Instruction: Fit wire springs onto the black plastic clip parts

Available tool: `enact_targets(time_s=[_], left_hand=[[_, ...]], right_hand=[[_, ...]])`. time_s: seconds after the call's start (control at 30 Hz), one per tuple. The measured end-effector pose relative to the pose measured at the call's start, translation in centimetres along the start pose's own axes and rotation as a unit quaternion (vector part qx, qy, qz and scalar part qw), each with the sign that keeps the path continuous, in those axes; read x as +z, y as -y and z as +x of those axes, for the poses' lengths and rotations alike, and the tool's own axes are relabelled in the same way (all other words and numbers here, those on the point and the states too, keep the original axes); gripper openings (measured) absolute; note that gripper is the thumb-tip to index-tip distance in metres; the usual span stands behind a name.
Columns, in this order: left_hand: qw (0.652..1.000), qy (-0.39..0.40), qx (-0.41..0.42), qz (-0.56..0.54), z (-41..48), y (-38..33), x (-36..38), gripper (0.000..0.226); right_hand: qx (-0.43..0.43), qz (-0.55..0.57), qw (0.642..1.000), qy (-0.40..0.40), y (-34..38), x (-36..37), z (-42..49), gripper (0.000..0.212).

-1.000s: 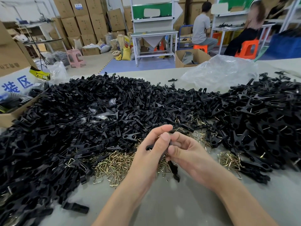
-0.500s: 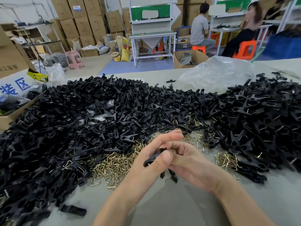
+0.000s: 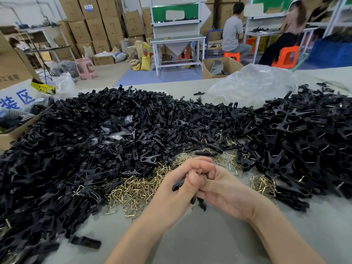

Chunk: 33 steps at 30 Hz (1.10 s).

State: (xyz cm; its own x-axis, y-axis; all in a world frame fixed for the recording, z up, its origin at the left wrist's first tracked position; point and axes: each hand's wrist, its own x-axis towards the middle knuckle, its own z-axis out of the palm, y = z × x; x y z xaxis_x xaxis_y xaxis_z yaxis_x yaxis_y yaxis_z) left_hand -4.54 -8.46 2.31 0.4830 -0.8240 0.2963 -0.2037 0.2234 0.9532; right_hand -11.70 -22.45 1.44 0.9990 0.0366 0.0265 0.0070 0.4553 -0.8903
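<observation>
Only open stretch of desk [image 3: 200, 242] is the near strip. Loose black clip parts [image 3: 85, 145] wall off the whole left, another black heap [image 3: 308, 145] blocks the right, gold wire springs [image 3: 133, 191] clutter the gap between, and a plastic bag [image 3: 253, 86] sits behind.

Place: we read this as a factory assembly floor for small parts.
Bulk stock: black plastic clip parts [image 3: 114, 130] lie heaped by the thousand across the worktable [image 3: 190, 241], with loose brass-coloured wire springs [image 3: 137, 189] near its middle.
Storage: we see cardboard cartons [image 3: 99, 25] stacked high along the back wall and sacks [image 3: 145, 61] on the floor.
Stations: we see steel-framed workbenches [image 3: 178, 38], plastic stools [image 3: 285, 56] and seated workers [image 3: 233, 33].
</observation>
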Motion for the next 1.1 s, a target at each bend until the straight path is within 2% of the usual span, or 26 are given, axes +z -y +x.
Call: enact_targets(time_s=[0.1, 0.23, 0.33, 0.4, 0.47, 0.53, 0.6, 0.67, 0.73, 0.8, 0.87, 0.93, 1.0, 1.1], left_hand=[[1.000, -0.004, -0.003, -0.012, 0.0, 0.4, -0.1, 0.065], [0.998, -0.037, -0.030, -0.038, 0.3, 0.7, 0.1, 0.067], [0.996, -0.071, -0.038, -0.038, 1.1, 1.2, 0.1, 0.064], [0.993, -0.099, -0.029, -0.063, 1.5, 1.3, 0.1, 0.060], [0.988, -0.126, -0.018, -0.087, 1.5, 1.3, 0.0, 0.054], [0.984, -0.158, -0.009, -0.086, 1.4, 1.1, -0.2, 0.046], [0.981, -0.187, 0.004, -0.053, 1.3, 1.0, -0.5, 0.038], [0.976, -0.216, 0.012, -0.004, 1.3, 1.0, -0.6, 0.033], [0.966, -0.252, 0.014, 0.063, 1.2, 1.2, -0.9, 0.026], [0.947, -0.281, 0.002, 0.154, 1.3, 1.4, -1.6, 0.016], [0.921, -0.292, -0.012, 0.256, 1.7, 1.8, -2.9, 0.017], [0.889, -0.278, -0.014, 0.364, 2.8, 1.8, -4.6, 0.020], [0.846, -0.227, -0.042, 0.480, 4.7, 1.8, -6.3, 0.026], [0.755, -0.080, -0.185, 0.623, 8.5, 2.2, -8.7, 0.056]], right_hand=[[0.006, -0.007, 1.000, 0.003, -0.4, -0.2, 0.0, 0.047], [-0.015, 0.008, 1.000, 0.005, -0.7, -0.1, 0.4, 0.033], [-0.041, 0.022, 0.998, -0.034, -0.5, -0.4, 0.7, 0.029], [-0.075, 0.038, 0.993, -0.088, 0.0, -1.0, 0.8, 0.029], [-0.146, 0.092, 0.969, -0.179, 1.2, -2.2, 0.2, 0.027], [-0.223, 0.178, 0.925, -0.252, 2.7, -3.8, -0.9, 0.045], [-0.261, 0.249, 0.891, -0.274, 3.5, -5.2, -1.8, 0.064], [-0.244, 0.229, 0.900, -0.278, 3.3, -5.6, -1.8, 0.070], [-0.188, 0.147, 0.929, -0.282, 2.4, -5.1, -0.8, 0.061], [-0.129, 0.053, 0.948, -0.286, 1.4, -4.3, 0.3, 0.048], [-0.099, -0.035, 0.950, -0.295, 0.6, -4.0, 0.9, 0.035], [-0.095, -0.060, 0.947, -0.300, 0.1, -4.0, 1.0, 0.025], [-0.099, -0.047, 0.947, -0.303, 0.0, -4.2, 1.0, 0.022], [-0.100, -0.037, 0.947, -0.302, 0.1, -4.3, 1.0, 0.022]])
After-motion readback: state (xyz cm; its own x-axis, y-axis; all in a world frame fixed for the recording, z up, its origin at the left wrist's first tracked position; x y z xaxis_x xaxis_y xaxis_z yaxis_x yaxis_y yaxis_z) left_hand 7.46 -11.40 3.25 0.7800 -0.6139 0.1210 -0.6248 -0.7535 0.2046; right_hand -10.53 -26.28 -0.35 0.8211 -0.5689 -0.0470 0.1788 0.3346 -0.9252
